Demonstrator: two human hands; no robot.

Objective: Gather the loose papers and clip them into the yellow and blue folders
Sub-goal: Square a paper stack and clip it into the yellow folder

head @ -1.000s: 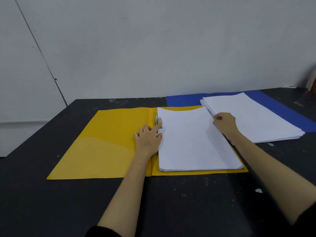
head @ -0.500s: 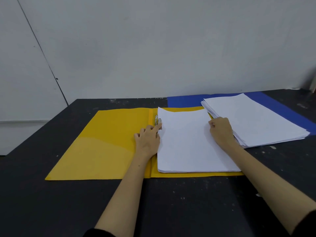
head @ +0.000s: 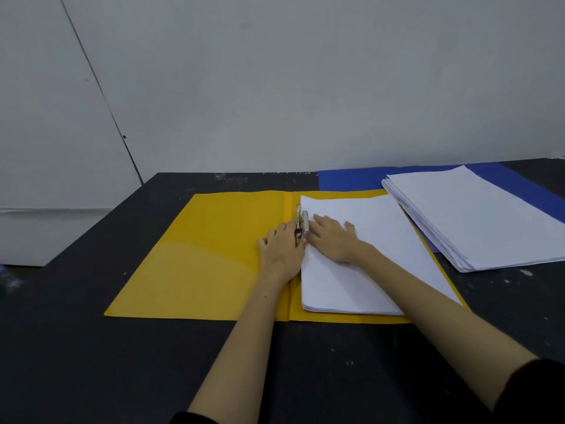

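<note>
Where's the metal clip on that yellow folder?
The metal clip sits beside the yellow folder spine, at the paper stack left edge, between both hands.

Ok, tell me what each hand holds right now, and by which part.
The left hand touches the metal clip at the yellow folder spine; whether it grips cannot be told. The right hand presses flat on the paper stack, gripping nothing.

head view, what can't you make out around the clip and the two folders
- Metal clip, head view: lower part hidden by the left hand and right hand; clamped or not, unclear.
- Blue folder: mostly covered by the second paper stack, cut off at the right edge.
</note>
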